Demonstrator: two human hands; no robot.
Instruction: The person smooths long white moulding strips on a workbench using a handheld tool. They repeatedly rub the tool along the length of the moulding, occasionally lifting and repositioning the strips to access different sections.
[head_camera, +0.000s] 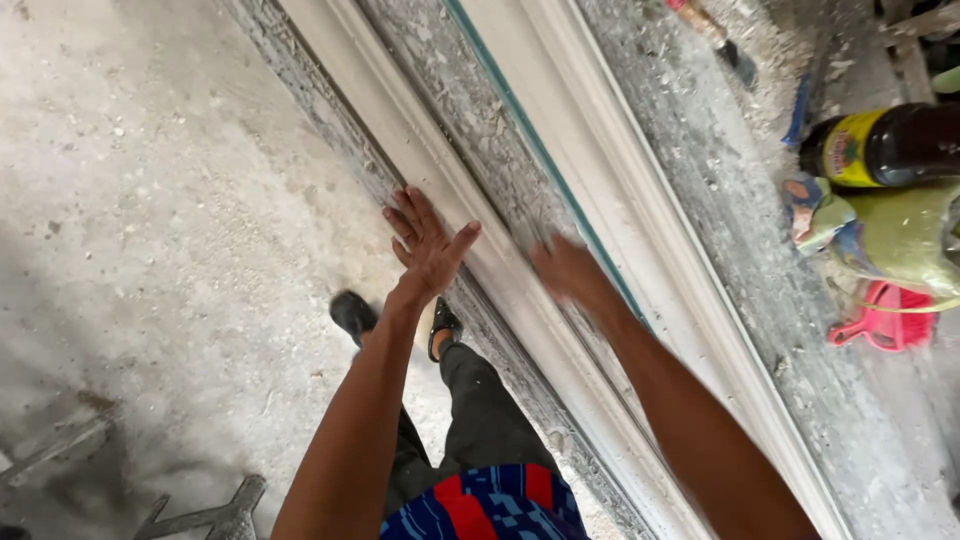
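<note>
White plaster moulding — my left hand flat on it, fingers spread | right hand blurred — grip unclear.

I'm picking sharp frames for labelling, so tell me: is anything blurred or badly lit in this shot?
In the head view the right hand is smeared by motion blur over the white moulding strip, while the left hand, laid flat on that strip, is sharp; daylight is soft and even, with a dim shadow patch on the concrete floor at lower left; no glare.
</note>
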